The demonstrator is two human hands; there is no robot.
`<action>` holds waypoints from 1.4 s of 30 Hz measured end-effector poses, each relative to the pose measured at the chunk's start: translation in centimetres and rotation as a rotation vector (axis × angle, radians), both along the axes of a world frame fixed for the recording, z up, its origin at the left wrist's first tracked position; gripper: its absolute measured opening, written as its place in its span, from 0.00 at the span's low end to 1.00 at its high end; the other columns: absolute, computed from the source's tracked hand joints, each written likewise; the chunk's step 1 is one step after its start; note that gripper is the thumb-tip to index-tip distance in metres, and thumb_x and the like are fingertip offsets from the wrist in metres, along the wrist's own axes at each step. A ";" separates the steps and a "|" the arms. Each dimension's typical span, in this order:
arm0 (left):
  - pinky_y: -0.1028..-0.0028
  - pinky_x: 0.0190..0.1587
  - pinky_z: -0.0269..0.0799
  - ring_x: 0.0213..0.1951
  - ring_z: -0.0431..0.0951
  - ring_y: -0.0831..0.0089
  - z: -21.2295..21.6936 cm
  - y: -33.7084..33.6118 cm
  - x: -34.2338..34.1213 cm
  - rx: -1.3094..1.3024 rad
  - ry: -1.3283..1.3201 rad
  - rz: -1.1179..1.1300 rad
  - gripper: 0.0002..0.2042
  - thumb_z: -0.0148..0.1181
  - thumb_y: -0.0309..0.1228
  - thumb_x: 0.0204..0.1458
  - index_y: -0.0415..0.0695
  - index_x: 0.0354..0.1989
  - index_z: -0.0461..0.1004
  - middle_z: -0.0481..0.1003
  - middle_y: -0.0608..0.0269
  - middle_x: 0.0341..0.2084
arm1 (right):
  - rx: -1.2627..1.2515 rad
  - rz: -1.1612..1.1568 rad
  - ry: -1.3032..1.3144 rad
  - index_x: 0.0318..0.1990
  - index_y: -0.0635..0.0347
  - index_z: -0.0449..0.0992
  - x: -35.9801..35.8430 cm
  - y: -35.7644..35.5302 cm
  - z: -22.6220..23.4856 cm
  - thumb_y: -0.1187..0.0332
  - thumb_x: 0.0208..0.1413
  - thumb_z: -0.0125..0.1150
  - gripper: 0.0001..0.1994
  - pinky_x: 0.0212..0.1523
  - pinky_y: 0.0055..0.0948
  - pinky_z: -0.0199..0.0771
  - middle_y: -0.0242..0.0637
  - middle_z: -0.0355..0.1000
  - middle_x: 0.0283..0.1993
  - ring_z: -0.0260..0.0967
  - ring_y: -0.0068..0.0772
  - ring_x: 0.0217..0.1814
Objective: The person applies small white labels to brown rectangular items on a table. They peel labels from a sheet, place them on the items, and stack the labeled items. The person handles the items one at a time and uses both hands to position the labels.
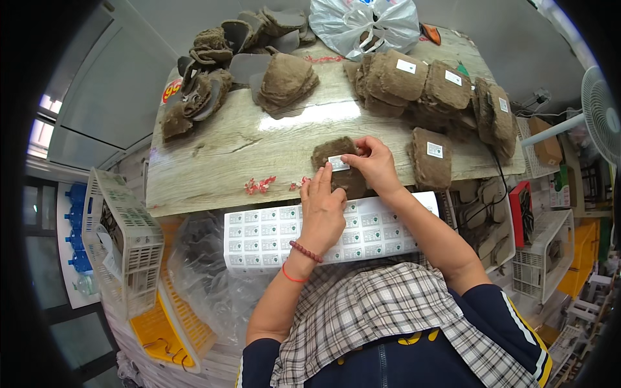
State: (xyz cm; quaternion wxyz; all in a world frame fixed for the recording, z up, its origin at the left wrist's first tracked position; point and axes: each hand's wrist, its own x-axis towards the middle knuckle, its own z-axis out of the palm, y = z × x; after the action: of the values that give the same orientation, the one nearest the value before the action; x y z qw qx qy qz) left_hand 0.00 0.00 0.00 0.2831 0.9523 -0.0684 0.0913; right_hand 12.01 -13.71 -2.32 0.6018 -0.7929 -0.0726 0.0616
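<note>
fuzzy brown insole (336, 161) lies at the near edge of the pale wood-grain table (213, 161), where the right hand (375, 165) pinches a small white label (338, 163) flat onto it, while the left hand (321, 210), fingers loosely extended and holding nothing, rests on the label sheet (259, 239).

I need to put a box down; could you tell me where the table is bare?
The table is bare at its left front, below the unlabelled pile, and mid-table between that pile and the labelled stacks. It is crowded along the back edge and right side.
</note>
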 end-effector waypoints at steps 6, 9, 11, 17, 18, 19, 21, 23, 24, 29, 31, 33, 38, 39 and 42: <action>0.52 0.67 0.49 0.67 0.58 0.50 1.5 -0.3 -1.8 0.002 -0.091 0.058 0.02 0.61 0.25 0.48 0.42 0.29 0.75 0.60 0.44 0.66 | 0.310 0.011 0.118 0.40 0.63 0.74 -1.7 -0.6 3.5 0.69 0.55 0.68 0.11 0.33 0.21 0.69 0.29 0.72 0.32 0.67 0.17 0.32; 0.55 0.63 0.54 0.61 0.65 0.55 2.4 0.3 -2.4 -0.081 -0.026 0.092 0.03 0.61 0.26 0.49 0.42 0.30 0.75 0.69 0.50 0.58 | 0.392 -0.061 0.040 0.41 0.62 0.72 -1.3 -3.2 5.1 0.71 0.59 0.64 0.08 0.35 0.17 0.68 0.28 0.73 0.33 0.68 0.15 0.34; 0.58 0.59 0.57 0.53 0.72 0.60 3.6 0.5 -2.6 -0.180 0.158 0.113 0.03 0.60 0.26 0.50 0.41 0.31 0.75 0.75 0.54 0.48 | 0.510 -0.097 0.013 0.42 0.63 0.72 0.0 -6.4 6.1 0.72 0.58 0.64 0.09 0.33 0.20 0.72 0.32 0.74 0.36 0.70 0.18 0.34; 0.65 0.35 0.71 0.31 0.77 0.56 2.3 -1.3 -2.2 -0.335 0.026 0.031 0.05 0.59 0.25 0.51 0.35 0.32 0.76 0.76 0.50 0.27 | -0.358 -0.455 -0.451 0.49 0.64 0.74 2.8 -15.7 5.4 0.71 0.57 0.63 0.14 0.48 0.35 0.72 0.43 0.75 0.45 0.73 0.40 0.44; 0.65 0.35 0.71 0.32 0.78 0.56 2.3 -1.9 -2.1 -0.341 0.046 0.039 0.05 0.58 0.25 0.51 0.35 0.32 0.76 0.77 0.49 0.28 | -0.497 -0.431 -0.615 0.50 0.62 0.74 1.4 -15.2 6.4 0.70 0.56 0.63 0.15 0.52 0.37 0.70 0.44 0.74 0.48 0.71 0.44 0.47; 0.65 0.36 0.71 0.32 0.78 0.56 2.3 -2.2 -2.1 -0.344 0.068 0.051 0.05 0.58 0.24 0.52 0.35 0.32 0.76 0.77 0.49 0.28 | -0.630 -0.396 -0.778 0.52 0.61 0.74 -0.4 -14.1 7.7 0.70 0.55 0.63 0.16 0.56 0.39 0.67 0.45 0.73 0.50 0.69 0.49 0.50; 0.65 0.41 0.73 0.37 0.80 0.56 2.5 -2.9 -2.4 -0.359 0.109 0.030 0.05 0.56 0.22 0.52 0.35 0.36 0.76 0.78 0.48 0.33 | -0.405 -0.098 -0.775 0.45 0.58 0.78 -3.7 -12.1 8.5 0.73 0.51 0.64 0.13 0.54 0.39 0.68 0.41 0.75 0.43 0.70 0.47 0.50; 0.65 0.43 0.74 0.39 0.80 0.55 2.8 -3.3 -2.5 -0.427 0.133 0.033 0.06 0.55 0.20 0.52 0.35 0.37 0.76 0.79 0.48 0.34 | -0.403 0.145 -0.692 0.39 0.54 0.80 -7.1 -10.0 6.9 0.71 0.49 0.67 0.08 0.51 0.37 0.68 0.37 0.76 0.41 0.71 0.41 0.49; 0.66 0.45 0.74 0.41 0.80 0.55 2.8 -3.4 -2.6 -0.396 0.162 0.019 0.09 0.55 0.19 0.52 0.36 0.41 0.75 0.79 0.48 0.37 | -0.428 0.216 -0.723 0.38 0.54 0.80 -8.4 -9.3 6.7 0.71 0.49 0.68 0.07 0.51 0.37 0.68 0.36 0.76 0.40 0.71 0.40 0.48; 0.67 0.44 0.74 0.40 0.80 0.59 2.2 -3.3 -2.8 -0.464 0.181 0.059 0.12 0.56 0.17 0.50 0.37 0.45 0.74 0.79 0.50 0.36 | -0.445 0.259 -0.758 0.36 0.55 0.81 -10.5 -8.5 5.7 0.71 0.47 0.69 0.08 0.49 0.36 0.67 0.33 0.74 0.38 0.71 0.38 0.45; 0.67 0.43 0.74 0.39 0.80 0.61 2.5 -3.4 -2.9 -0.467 0.198 0.062 0.12 0.56 0.17 0.50 0.37 0.45 0.74 0.79 0.51 0.34 | -0.433 0.232 -0.746 0.35 0.55 0.81 -10.7 -8.5 5.3 0.72 0.46 0.69 0.07 0.47 0.35 0.67 0.33 0.74 0.37 0.71 0.37 0.44; 0.68 0.43 0.74 0.38 0.80 0.62 2.5 -3.4 -2.9 -0.480 0.198 0.061 0.12 0.56 0.17 0.50 0.37 0.45 0.74 0.78 0.52 0.33 | -0.415 0.195 -0.703 0.34 0.55 0.80 -10.9 -8.3 5.0 0.72 0.46 0.69 0.07 0.46 0.34 0.68 0.32 0.74 0.37 0.71 0.37 0.43; 0.67 0.42 0.74 0.38 0.80 0.61 1.7 -3.2 -2.8 -0.475 0.165 0.056 0.12 0.56 0.18 0.50 0.38 0.44 0.74 0.78 0.52 0.33 | -0.341 0.153 -0.655 0.30 0.56 0.77 -10.9 -7.8 4.3 0.74 0.45 0.68 0.05 0.44 0.33 0.68 0.31 0.75 0.37 0.71 0.36 0.41; 0.66 0.41 0.74 0.38 0.80 0.60 1.3 -3.1 -2.7 -0.468 0.139 0.050 0.11 0.56 0.18 0.50 0.38 0.43 0.75 0.78 0.52 0.33 | -0.331 0.149 -0.648 0.29 0.56 0.77 -10.9 -7.7 4.3 0.74 0.45 0.68 0.05 0.43 0.33 0.68 0.32 0.75 0.38 0.71 0.37 0.42; 0.64 0.41 0.73 0.37 0.79 0.58 1.7 -2.0 -2.8 -0.248 0.131 0.039 0.08 0.58 0.22 0.50 0.38 0.39 0.77 0.78 0.53 0.33 | -0.282 0.142 -0.682 0.29 0.57 0.77 -10.9 -7.8 4.0 0.76 0.45 0.67 0.05 0.44 0.32 0.69 0.35 0.74 0.39 0.71 0.38 0.42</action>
State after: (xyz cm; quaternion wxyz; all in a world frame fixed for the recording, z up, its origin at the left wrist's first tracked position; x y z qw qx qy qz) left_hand -2.75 -1.98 1.74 0.4007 0.9150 -0.0194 0.0421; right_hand 1.11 -21.51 1.68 0.4222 -0.8359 -0.3145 -0.1552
